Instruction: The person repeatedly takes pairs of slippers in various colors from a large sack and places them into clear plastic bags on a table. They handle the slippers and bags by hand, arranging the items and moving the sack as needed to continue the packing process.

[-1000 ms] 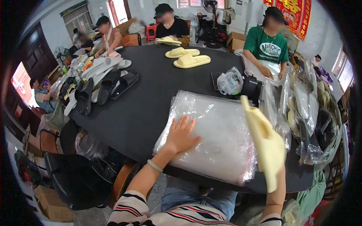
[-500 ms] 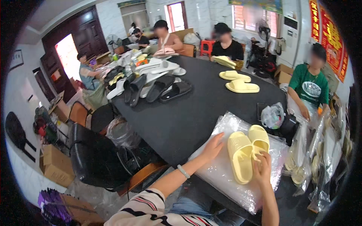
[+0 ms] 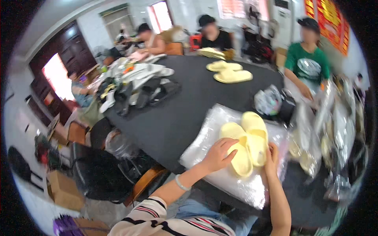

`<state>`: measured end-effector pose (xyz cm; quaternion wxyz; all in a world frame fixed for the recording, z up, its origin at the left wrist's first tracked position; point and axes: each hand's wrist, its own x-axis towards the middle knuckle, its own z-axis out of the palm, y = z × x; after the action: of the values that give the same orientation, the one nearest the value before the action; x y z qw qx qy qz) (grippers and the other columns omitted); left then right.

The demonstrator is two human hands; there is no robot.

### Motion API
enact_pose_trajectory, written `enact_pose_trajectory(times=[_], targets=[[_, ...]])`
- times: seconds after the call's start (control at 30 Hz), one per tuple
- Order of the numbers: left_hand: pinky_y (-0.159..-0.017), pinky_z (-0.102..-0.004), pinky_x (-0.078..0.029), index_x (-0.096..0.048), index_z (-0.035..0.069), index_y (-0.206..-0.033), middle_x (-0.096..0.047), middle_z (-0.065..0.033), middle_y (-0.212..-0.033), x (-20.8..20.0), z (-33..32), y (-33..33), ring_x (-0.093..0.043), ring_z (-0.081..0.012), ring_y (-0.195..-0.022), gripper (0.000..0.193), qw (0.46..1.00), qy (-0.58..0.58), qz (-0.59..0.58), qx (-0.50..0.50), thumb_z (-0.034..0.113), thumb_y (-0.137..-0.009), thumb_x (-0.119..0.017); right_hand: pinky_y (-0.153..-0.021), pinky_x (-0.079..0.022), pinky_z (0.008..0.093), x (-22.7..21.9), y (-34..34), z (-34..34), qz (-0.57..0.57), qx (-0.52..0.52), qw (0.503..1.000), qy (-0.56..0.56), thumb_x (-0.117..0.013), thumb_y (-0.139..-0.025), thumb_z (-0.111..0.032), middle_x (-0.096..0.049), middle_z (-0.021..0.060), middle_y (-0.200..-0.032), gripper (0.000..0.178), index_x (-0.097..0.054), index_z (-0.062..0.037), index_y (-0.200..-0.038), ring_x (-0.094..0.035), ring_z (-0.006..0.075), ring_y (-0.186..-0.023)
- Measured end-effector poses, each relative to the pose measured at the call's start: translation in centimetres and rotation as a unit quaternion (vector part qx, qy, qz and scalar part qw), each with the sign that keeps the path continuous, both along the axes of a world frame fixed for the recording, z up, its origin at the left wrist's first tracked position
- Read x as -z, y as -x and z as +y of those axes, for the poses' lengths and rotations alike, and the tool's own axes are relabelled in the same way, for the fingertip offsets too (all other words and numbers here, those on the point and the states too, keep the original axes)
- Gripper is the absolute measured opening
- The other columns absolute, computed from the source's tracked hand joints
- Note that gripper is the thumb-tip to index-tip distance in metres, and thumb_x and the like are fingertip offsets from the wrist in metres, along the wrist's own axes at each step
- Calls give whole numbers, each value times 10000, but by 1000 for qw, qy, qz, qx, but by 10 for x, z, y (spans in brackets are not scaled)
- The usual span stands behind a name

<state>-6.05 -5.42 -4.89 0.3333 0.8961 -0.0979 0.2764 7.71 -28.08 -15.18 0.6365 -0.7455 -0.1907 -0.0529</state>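
A pair of pale yellow slide slippers lies on a stack of clear plastic bags (image 3: pixel 201 143) at the table's near edge. The left slipper (image 3: pixel 241 163) is partly covered by my left hand (image 3: pixel 217 154), whose fingers stretch over its side with the thumb apart. My right hand (image 3: pixel 272 158) has its fingers curled at the outer edge of the right slipper (image 3: pixel 258 137), gripping it near the heel half. The slippers touch each other, the right one sitting a little farther from me.
Another yellow slipper pair (image 3: pixel 232 76) lies farther along the dark table (image 3: pixel 165 122). Black and white slippers (image 3: pixel 145 84) are heaped at the left. Bagged slippers (image 3: pixel 311 137) hang over the right edge, beside a stuffed plastic bag (image 3: pixel 267 100). Several co-workers sit around; a black chair (image 3: pixel 98 169) stands left.
My left hand has come from the bags onto the left slipper. My right hand has shifted from inside the right slipper to its outer edge. The slippers now lie turned and closer together.
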Motion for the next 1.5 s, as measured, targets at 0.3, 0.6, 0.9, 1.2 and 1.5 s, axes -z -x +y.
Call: enact_pose_trajectory(times=[0.3,0.6,0.9,1.2,1.5], targets=[[-584,-423,-489,-606,45,-1148,-623,-137,-720,14,-52,-62,-621,-312,-657,502,935,-317,67,-142,472,-892,-541,-763,-465,304,-25,6,-11,76,-22,996,-43,-501,-966,-194,-631,62,-918,215,-563,-43,-1106,-579,169,-807],[-645,-447,-491,-644,49,-986,-642,-166,-710,5,57,-20,-631,-350,-694,260,964,-202,166,-51,277,-880,-582,-665,-474,312,-34,20,-7,20,-42,998,30,-551,-929,-206,-672,79,-773,219,-597,-60,-1086,-615,177,-701],[-747,-430,-464,-689,34,-873,-651,-193,-803,-32,346,16,-611,-333,-805,177,968,-163,6,-190,36,-772,-543,-570,-452,280,-32,17,3,-41,-65,997,30,-583,-866,-78,-650,77,-717,131,-637,-17,-968,-587,145,-615],[-1065,-406,-362,-566,77,-1275,-501,-238,-1333,0,310,0,-447,-373,-1272,439,917,-211,121,-318,108,-840,-608,-631,-466,315,-34,13,-8,-62,-31,994,90,-645,-810,-58,-635,55,-755,127,-656,-54,-936,-580,186,-658],[-1074,-449,-327,-444,-39,-1336,-425,-240,-1409,16,115,-81,-408,-360,-1308,528,981,-168,88,-50,265,-918,-555,-1100,-243,466,-50,32,-5,-219,-61,911,343,-559,-897,-269,-416,171,-1415,433,-537,-99,-1294,-324,350,-1345]])
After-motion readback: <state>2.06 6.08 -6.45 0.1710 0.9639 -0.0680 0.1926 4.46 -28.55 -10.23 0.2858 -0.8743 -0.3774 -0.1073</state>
